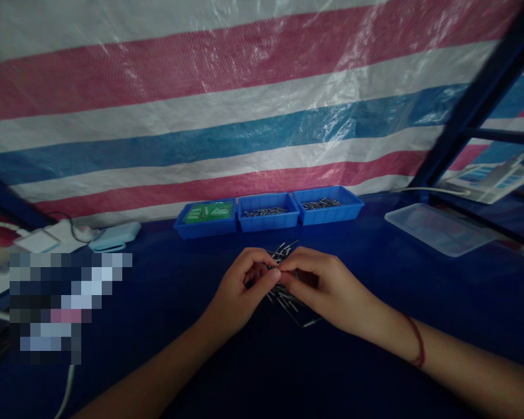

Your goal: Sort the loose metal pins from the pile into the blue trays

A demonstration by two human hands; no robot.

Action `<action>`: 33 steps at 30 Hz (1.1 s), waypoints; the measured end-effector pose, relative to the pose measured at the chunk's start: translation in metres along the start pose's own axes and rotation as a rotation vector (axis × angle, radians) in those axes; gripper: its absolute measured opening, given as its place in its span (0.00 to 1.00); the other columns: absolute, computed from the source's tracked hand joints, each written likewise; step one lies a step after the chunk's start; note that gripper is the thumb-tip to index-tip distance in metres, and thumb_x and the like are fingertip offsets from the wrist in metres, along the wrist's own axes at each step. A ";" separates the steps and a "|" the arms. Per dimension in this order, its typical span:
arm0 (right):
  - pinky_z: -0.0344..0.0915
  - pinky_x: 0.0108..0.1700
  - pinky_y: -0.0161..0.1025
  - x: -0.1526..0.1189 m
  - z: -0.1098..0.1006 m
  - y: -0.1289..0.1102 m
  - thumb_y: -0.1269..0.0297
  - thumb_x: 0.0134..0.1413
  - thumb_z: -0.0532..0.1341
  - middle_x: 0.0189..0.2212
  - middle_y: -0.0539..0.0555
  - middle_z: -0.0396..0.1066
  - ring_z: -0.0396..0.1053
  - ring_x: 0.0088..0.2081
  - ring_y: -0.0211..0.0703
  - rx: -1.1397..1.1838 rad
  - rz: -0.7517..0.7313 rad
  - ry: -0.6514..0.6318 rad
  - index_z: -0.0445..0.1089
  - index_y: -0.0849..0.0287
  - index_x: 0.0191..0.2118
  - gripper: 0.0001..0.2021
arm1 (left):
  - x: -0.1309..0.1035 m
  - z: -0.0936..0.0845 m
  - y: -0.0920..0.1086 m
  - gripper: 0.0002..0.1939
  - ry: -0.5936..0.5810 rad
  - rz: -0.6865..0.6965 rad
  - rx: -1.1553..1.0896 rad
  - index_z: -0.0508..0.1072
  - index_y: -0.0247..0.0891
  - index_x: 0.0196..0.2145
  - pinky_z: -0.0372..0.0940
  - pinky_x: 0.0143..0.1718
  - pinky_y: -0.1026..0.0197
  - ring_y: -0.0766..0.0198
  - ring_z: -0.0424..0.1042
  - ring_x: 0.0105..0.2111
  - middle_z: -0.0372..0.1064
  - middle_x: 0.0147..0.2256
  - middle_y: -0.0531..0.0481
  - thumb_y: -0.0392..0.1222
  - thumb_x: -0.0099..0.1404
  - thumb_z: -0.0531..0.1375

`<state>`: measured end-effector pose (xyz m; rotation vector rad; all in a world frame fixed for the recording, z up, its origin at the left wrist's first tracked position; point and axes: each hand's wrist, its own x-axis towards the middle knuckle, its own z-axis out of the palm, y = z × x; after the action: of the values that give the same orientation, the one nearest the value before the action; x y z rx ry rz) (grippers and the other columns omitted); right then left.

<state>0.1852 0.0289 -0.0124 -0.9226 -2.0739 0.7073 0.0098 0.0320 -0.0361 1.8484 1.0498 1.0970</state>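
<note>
My left hand (244,285) and my right hand (325,285) meet fingertip to fingertip at the middle of the table. Both are closed in a pinch. Whatever sits between the fingertips is too small and too covered to name. Right beneath and behind the fingers lies a pile of thin dark and silvery rod-like pieces (288,301), partly hidden by my hands. One slim piece (311,322) lies at the near edge of the pile, below my right hand.
Behind my hands stand three blue bins: one with green packets (207,212), two with small metal pieces (264,212) (321,203). A translucent lid (439,228) lies at right. Left are a light-blue case (116,235), cables and a blurred-out patch. A striped sheet (227,139) hangs behind.
</note>
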 end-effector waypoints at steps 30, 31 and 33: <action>0.62 0.29 0.34 0.000 0.003 0.008 0.73 0.51 0.59 0.27 0.49 0.68 0.65 0.27 0.34 -0.040 0.038 0.003 0.72 0.58 0.32 0.06 | -0.004 0.005 0.006 0.06 0.095 -0.038 0.040 0.66 0.38 0.36 0.60 0.30 0.63 0.66 0.63 0.28 0.63 0.32 0.51 0.42 0.65 0.53; 0.63 0.29 0.34 0.001 0.002 0.008 0.73 0.51 0.59 0.27 0.49 0.68 0.65 0.27 0.34 -0.046 0.039 0.019 0.72 0.58 0.32 0.05 | -0.004 0.006 0.006 0.07 0.097 -0.058 0.038 0.66 0.38 0.36 0.60 0.29 0.62 0.66 0.64 0.28 0.63 0.30 0.52 0.43 0.65 0.52; 0.63 0.30 0.34 0.001 0.001 0.007 0.72 0.51 0.59 0.27 0.49 0.68 0.65 0.28 0.35 -0.056 0.032 0.060 0.71 0.58 0.31 0.05 | -0.004 0.006 0.005 0.08 0.105 -0.092 0.037 0.65 0.38 0.37 0.60 0.28 0.62 0.65 0.64 0.27 0.62 0.27 0.53 0.44 0.65 0.52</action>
<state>0.1867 0.0340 -0.0172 -0.9979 -2.0399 0.6330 0.0154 0.0251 -0.0354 1.7687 1.2104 1.1373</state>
